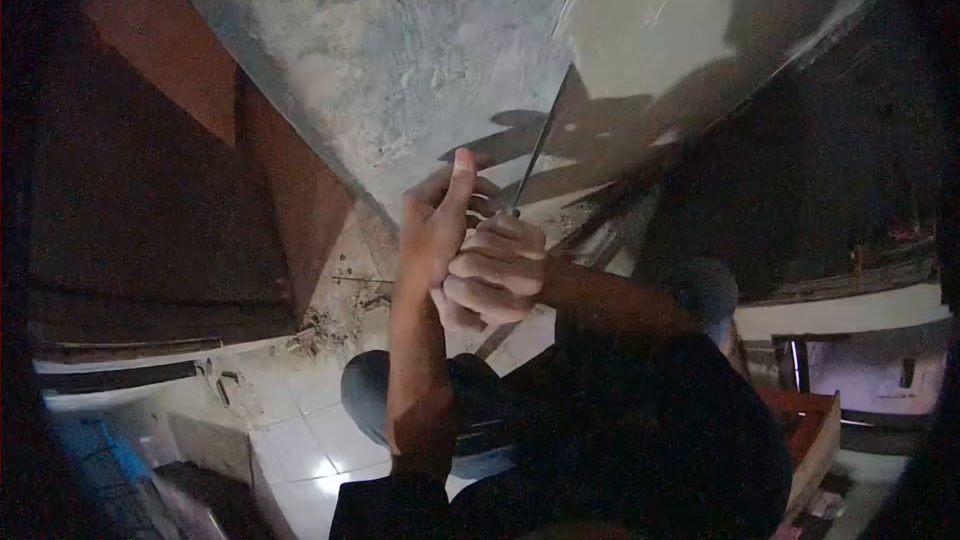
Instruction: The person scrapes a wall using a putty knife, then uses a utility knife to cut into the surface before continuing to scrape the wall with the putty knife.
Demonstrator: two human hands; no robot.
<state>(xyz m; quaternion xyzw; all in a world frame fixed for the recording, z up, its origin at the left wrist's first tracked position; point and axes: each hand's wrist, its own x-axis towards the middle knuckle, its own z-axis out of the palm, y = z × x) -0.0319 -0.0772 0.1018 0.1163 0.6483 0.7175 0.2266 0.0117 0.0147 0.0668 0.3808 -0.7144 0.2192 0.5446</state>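
My right hand [498,275] is closed in a fist around the grip of a thin, straight plastering scraper [540,145]. Seen nearly edge-on, its dark blade points up and away, and its tip overlaps the plastered wall [350,50] at the border of a smooth pale coat. My left hand [440,215] is open beside the fist, thumb stretched up and fingers apart behind it, close to the blade's base. The right fist overlaps the left wrist in this view. Part of the scraper's grip is hidden by the right fingers.
Shadows of the hands and tool fall on the smooth coat [650,30]. Reddish-brown surfaces [200,80] flank the wall on the left. Crumbs of debris [325,328] lie at its foot, by white floor tiles [300,445]. A reddish wooden box [815,440] stands at right.
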